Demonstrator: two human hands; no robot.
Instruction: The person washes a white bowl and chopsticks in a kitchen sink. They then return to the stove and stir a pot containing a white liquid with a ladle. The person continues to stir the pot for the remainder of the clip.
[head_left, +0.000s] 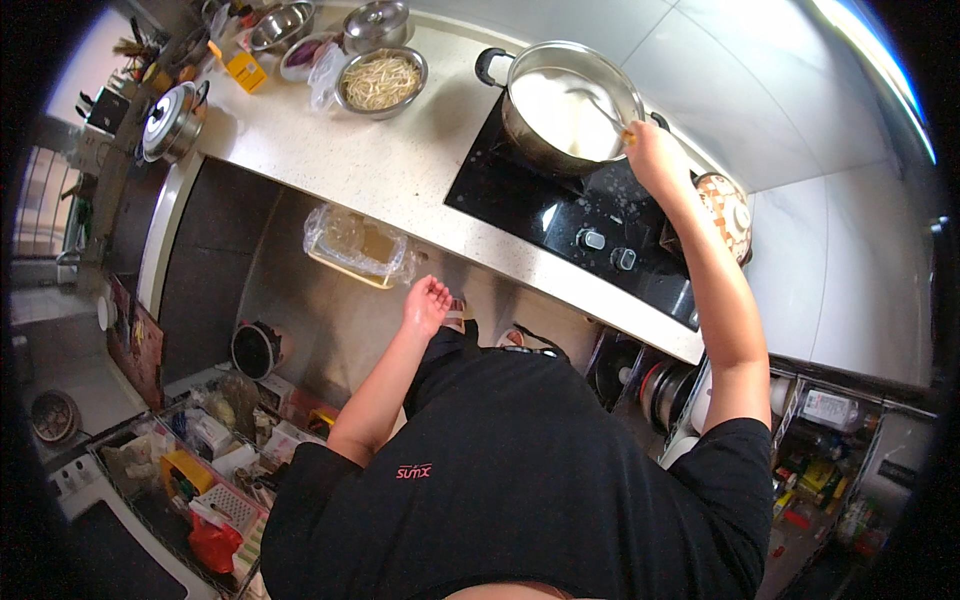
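Observation:
My right hand (651, 150) grips the handle of a metal ladle (606, 111), whose head dips into white liquid (559, 112). The liquid fills much of a large two-handled steel pot (540, 154). That pot stands on a black glass cooktop (517, 191) with two control knobs. Away from the counter, my left hand (427, 306) hangs low in front of my body with its fingers apart and nothing in it. Below it, the floor and my feet show.
A steel bowl of bean sprouts (381, 81) sits on the pale counter (330, 157), left of the cooktop. Farther left are a yellow box (246, 71) and a lidded pot (174, 124). A patterned lidded pot (724, 210) stands right. A plastic-lined bin (360, 247) is under the counter.

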